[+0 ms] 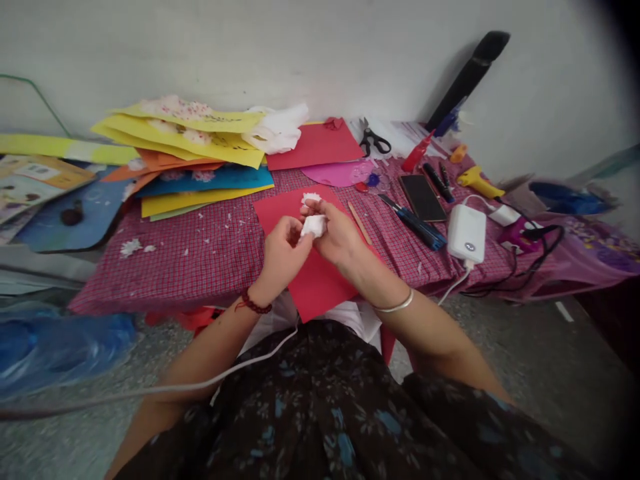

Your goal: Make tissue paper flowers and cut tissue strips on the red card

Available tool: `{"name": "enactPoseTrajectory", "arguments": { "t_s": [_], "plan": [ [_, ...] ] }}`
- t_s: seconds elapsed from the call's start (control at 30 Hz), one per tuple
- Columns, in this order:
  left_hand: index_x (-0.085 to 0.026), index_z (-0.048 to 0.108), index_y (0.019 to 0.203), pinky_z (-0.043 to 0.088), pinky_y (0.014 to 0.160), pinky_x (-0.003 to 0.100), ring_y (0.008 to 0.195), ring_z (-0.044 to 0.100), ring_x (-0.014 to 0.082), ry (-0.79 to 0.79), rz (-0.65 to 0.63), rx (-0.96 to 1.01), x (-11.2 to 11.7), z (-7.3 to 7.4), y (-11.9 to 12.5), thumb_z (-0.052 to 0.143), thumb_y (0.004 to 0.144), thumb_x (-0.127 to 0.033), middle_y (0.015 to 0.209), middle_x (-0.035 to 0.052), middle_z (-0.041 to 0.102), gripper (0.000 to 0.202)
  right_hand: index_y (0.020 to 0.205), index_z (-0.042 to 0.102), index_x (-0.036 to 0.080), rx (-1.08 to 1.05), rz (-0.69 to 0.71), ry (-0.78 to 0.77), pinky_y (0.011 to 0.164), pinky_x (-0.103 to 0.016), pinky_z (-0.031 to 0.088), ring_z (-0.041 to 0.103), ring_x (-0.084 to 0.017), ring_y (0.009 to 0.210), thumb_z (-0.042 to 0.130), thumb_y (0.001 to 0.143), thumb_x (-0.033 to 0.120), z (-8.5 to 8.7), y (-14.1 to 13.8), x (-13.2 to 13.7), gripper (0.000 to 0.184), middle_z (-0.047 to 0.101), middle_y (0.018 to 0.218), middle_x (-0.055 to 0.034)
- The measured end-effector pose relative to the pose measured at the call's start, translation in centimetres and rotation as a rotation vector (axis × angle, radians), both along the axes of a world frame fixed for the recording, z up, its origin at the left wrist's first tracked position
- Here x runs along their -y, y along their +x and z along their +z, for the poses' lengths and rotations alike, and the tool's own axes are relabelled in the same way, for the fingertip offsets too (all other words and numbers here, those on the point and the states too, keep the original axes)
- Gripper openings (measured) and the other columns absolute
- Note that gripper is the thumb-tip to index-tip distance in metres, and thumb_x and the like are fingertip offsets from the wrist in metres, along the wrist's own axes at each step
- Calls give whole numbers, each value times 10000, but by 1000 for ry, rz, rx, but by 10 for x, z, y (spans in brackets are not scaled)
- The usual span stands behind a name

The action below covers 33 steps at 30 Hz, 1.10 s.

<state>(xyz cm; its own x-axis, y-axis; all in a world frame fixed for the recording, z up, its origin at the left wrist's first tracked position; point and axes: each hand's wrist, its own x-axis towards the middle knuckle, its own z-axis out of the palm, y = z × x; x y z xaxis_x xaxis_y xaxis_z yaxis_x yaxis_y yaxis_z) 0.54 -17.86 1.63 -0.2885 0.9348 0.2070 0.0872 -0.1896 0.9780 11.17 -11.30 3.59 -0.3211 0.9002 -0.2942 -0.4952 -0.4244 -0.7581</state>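
Both my hands meet over a red paper sheet [320, 280] that lies on the low table's checked cloth [210, 253]. My left hand [283, 257] and my right hand [337, 233] are closed in a pinch on a small white crumpled paper wad [314, 225]. A second bit of white paper [311, 197] rests on the red sheet just beyond my fingers. A red bead bracelet is on my left wrist and a silver bangle on my right.
Stacked coloured sheets [190, 153] fill the back left. Scissors [374, 141], a phone [423, 197], blue pens [415, 223], a white power bank [467, 233] with cable and a yellow glue gun [477, 180] lie to the right. White scraps [131, 248] dot the cloth.
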Motion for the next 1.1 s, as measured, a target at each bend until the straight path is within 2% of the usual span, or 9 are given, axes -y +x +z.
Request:
{"name": "enactPoseTrajectory", "arguments": {
  "t_s": [0.13, 0.27, 0.5, 0.7, 0.8, 0.9, 0.97, 1.03, 1.1],
  "plan": [
    [-208, 527, 759, 399, 480, 205, 511, 497, 78, -34, -32, 95, -1, 4, -19, 725, 776, -268, 656, -61, 539, 208, 887, 651, 240, 63, 162, 210, 633, -238, 509, 619, -130, 721, 774, 764, 421, -5, 3, 9, 251, 685, 808, 24],
    [-193, 547, 695, 398, 470, 187, 489, 499, 70, -63, -99, 159, 5, 11, -34, 799, 706, -227, 586, -63, 538, 254, 748, 608, 221, 200, 148, 382, 587, -230, 469, 567, -102, 630, 888, 635, 482, -10, 9, 7, 399, 640, 691, 48],
    [-195, 369, 584, 467, 529, 157, 569, 530, 60, -55, -134, 371, 11, 30, -61, 818, 606, -219, 618, -47, 523, 451, 743, 525, 229, 269, 47, 548, 519, -235, 438, 513, -77, 514, 814, 759, 515, -6, 20, -3, 407, 579, 615, 67],
    [-202, 428, 678, 433, 458, 86, 591, 561, 49, -30, 86, 706, 12, 29, -79, 711, 638, -134, 716, -20, 604, 294, 830, 529, 248, 199, -100, 547, 560, -228, 486, 566, -80, 589, 775, 802, 524, 0, 36, 6, 371, 603, 716, 63],
    [-205, 449, 701, 473, 484, 94, 622, 597, 58, -46, 103, 704, 16, 21, -72, 703, 627, -136, 763, -11, 642, 273, 1038, 570, 286, 153, 71, 504, 665, -261, 564, 673, -128, 817, 823, 744, 578, 1, 40, 22, 486, 697, 1031, -1],
    [-204, 463, 723, 512, 528, 114, 622, 614, 57, -42, 98, 681, 21, 13, -51, 723, 590, -121, 777, -28, 644, 303, 1211, 548, 332, 115, 248, 529, 763, -309, 599, 687, -189, 1023, 899, 650, 578, 0, 31, 40, 706, 664, 1267, -51],
    [-204, 463, 733, 521, 554, 125, 606, 601, 53, -22, 84, 646, 22, 9, -36, 738, 596, -113, 735, -49, 608, 320, 1176, 571, 315, 93, 245, 575, 819, -325, 599, 674, -204, 1065, 924, 620, 541, -2, 18, 50, 696, 672, 1258, -57],
    [-209, 467, 759, 515, 562, 136, 595, 585, 54, -3, 72, 615, 23, 7, -24, 756, 630, -116, 711, -61, 581, 330, 1057, 614, 277, 89, 165, 592, 859, -329, 591, 672, -194, 1017, 893, 667, 498, -5, 3, 55, 528, 707, 1128, -45],
    [-227, 505, 859, 518, 582, 162, 640, 610, 75, 25, 78, 583, 25, 6, -18, 764, 694, -143, 768, -52, 609, 319, 915, 623, 248, 109, 54, 525, 789, -320, 592, 666, -171, 866, 802, 755, 469, -8, -8, 55, 326, 704, 939, -23]
  ]
}}
